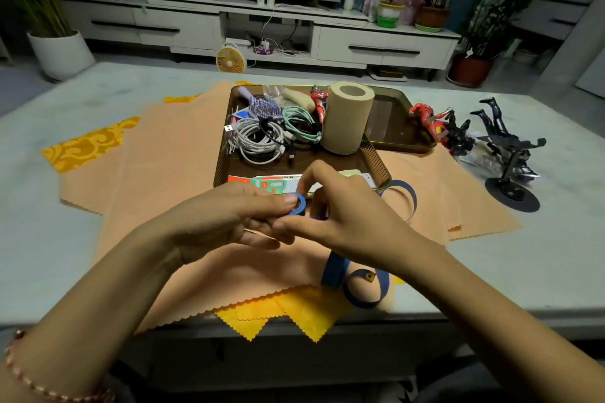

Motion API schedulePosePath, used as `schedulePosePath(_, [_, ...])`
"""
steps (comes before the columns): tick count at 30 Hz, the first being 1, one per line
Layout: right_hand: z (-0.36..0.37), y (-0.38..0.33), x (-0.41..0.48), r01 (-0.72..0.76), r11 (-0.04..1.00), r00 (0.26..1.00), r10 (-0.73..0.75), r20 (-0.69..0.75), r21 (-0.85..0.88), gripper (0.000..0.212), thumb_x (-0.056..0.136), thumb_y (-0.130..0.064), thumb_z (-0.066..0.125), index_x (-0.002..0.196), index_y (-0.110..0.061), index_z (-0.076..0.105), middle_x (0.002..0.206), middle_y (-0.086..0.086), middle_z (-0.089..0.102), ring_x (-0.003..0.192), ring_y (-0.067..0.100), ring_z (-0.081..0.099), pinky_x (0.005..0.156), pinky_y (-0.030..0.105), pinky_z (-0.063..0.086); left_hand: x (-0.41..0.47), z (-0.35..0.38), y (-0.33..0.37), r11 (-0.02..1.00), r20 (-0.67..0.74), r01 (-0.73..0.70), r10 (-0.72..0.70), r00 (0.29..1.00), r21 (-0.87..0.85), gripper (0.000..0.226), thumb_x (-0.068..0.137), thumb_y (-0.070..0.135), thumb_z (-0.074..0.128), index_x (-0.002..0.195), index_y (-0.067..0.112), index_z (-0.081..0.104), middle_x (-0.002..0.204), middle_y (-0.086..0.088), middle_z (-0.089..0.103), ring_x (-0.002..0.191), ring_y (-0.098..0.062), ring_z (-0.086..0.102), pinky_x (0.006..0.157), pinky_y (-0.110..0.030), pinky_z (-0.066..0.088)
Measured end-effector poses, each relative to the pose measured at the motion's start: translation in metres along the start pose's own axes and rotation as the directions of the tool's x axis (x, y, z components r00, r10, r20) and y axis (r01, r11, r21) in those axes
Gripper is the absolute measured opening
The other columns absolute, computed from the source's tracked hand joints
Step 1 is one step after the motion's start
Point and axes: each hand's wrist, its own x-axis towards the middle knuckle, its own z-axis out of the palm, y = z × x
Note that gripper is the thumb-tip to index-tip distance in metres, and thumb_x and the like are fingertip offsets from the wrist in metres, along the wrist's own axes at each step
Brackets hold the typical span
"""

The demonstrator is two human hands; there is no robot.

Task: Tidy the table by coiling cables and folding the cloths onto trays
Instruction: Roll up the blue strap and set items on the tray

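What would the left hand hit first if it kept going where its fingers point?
Most likely the right hand: the left hand points rightward straight at it, and both hold the blue strap roll between them. Depth is unclear.

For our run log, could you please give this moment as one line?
step: coiling blue strap | left hand: pinches rolled end | right hand: holds strap | tail: on orange cloth

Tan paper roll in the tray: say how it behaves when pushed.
The tall tan paper roll stands upright on end, so a high push would probably tip it. Lying down, its round shape would likely roll. Its hollow core suggests lightness.
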Motion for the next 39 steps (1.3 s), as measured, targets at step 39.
schedulePosePath(39, [-0.004,-0.002,0.003,0.003,0.996,0.985,-0.019,0.171,0.092,0.049,0.081,-0.037,0.068,0.125,-0.027,0.049,0.091,-0.011,0.061,0.076,0.005,0.055,0.065,0.026,0.047,-0.001,-0.014,-0.001,0.997,0.036,0.032,-0.035,0.999,0.068,0.064,0.053,0.059,0.080,0.096,0.012,0.075,0.086,-0.008,0.072,0.077,-0.010,0.067,0.070,-0.021,0.055])
